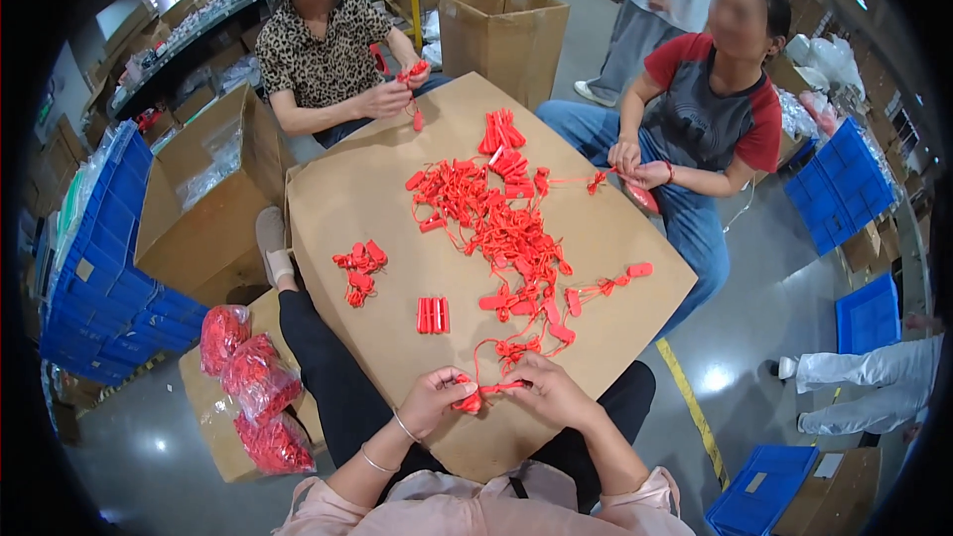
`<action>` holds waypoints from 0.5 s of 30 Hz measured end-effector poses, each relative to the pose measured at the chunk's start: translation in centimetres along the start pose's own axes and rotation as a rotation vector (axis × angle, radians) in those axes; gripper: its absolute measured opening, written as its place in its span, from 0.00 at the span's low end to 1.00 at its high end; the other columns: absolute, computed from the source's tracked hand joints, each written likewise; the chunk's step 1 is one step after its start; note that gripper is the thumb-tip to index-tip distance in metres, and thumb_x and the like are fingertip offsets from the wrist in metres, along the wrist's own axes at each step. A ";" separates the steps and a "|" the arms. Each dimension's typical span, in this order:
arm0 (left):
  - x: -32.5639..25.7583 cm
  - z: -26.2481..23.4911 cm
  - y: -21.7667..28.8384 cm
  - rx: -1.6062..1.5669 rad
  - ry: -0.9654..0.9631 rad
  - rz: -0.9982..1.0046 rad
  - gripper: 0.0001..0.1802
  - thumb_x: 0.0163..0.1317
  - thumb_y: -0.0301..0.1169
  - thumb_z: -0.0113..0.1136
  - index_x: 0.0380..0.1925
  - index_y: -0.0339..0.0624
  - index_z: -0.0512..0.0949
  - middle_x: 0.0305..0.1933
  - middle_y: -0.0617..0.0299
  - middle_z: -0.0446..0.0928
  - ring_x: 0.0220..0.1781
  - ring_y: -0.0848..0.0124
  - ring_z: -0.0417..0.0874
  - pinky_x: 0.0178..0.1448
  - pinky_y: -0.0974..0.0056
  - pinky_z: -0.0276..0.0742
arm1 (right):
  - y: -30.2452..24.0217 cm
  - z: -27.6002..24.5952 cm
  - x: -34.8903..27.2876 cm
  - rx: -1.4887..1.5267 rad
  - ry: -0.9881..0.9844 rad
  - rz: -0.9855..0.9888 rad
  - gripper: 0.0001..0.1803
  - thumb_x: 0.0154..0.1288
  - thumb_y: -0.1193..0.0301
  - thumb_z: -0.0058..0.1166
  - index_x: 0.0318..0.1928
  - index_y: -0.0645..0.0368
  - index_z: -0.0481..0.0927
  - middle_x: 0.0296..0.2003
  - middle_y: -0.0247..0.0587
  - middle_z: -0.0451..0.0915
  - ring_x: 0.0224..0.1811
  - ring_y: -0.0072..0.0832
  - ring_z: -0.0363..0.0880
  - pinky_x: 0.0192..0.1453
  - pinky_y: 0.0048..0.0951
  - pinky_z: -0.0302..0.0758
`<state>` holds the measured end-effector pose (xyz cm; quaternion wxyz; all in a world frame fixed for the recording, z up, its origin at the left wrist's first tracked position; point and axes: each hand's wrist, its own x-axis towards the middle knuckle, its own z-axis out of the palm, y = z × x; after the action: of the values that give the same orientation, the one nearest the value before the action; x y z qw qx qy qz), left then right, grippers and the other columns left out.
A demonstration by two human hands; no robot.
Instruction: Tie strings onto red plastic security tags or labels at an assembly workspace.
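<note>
Close to the near edge of the cardboard tabletop, my left hand is closed on a small red plastic piece. A red cord runs from it to my right hand, whose fingers pinch the cord. Another loop of red cord rises from there toward the heap. Just beyond my hands lies a small tangle of red cord. A row of red sticks lies side by side ahead of my left hand. The large heap of red corded pieces spreads over the middle.
A co-worker in a leopard-print shirt and another in a red-sleeved shirt handle red pieces across the table. A small red cluster lies at left. Bagged red pieces, an open carton and blue crates stand left.
</note>
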<state>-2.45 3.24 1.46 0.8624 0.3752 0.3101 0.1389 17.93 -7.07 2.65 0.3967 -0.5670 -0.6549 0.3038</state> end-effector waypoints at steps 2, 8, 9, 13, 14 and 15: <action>0.1 1.0 -0.5 -0.110 0.093 0.061 0.07 0.58 0.24 0.57 0.36 0.34 0.74 0.33 0.59 0.77 0.32 0.73 0.80 0.40 0.67 0.78 | -1.7 0.8 0.4 -0.041 0.113 0.081 0.08 0.56 0.76 0.55 0.38 0.58 0.77 0.31 0.40 0.72 0.30 0.31 0.73 0.32 0.25 0.70; 2.1 1.9 -2.3 0.095 0.206 0.375 0.09 0.57 0.21 0.57 0.39 0.34 0.74 0.36 0.61 0.77 0.35 0.79 0.78 0.42 0.74 0.75 | -1.6 4.4 0.8 0.148 0.442 0.246 0.10 0.57 0.80 0.54 0.41 0.62 0.76 0.36 0.38 0.72 0.34 0.23 0.74 0.37 0.21 0.72; 2.3 1.8 -2.4 0.096 0.203 0.371 0.09 0.57 0.21 0.57 0.39 0.34 0.74 0.36 0.61 0.77 0.35 0.79 0.78 0.42 0.74 0.75 | -1.1 4.9 0.8 0.370 0.489 0.228 0.10 0.58 0.81 0.52 0.42 0.63 0.76 0.38 0.37 0.72 0.35 0.22 0.74 0.38 0.21 0.72; 2.2 2.0 -2.1 0.223 0.217 0.426 0.09 0.58 0.21 0.56 0.39 0.33 0.74 0.36 0.63 0.77 0.35 0.80 0.77 0.41 0.76 0.73 | -1.2 5.5 0.8 0.838 0.540 0.212 0.10 0.59 0.81 0.52 0.42 0.65 0.76 0.36 0.35 0.71 0.36 0.19 0.75 0.39 0.18 0.75; 2.1 2.1 -1.9 0.236 0.204 0.430 0.09 0.58 0.21 0.56 0.39 0.33 0.74 0.36 0.63 0.77 0.35 0.81 0.77 0.41 0.76 0.73 | -0.6 5.6 0.5 0.839 0.543 0.216 0.10 0.59 0.81 0.52 0.42 0.65 0.76 0.36 0.35 0.71 0.36 0.19 0.75 0.39 0.18 0.75; 2.0 2.0 -1.8 0.237 0.204 0.425 0.09 0.58 0.21 0.56 0.39 0.33 0.74 0.36 0.63 0.77 0.35 0.81 0.77 0.41 0.76 0.73 | 0.0 5.6 0.4 0.675 0.510 0.229 0.10 0.60 0.81 0.51 0.43 0.66 0.75 0.36 0.35 0.71 0.36 0.19 0.76 0.40 0.18 0.74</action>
<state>0.40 1.83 0.28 0.7283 0.5142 0.3237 0.3169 13.14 -6.42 -0.10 0.6726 -0.5312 -0.3330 0.3930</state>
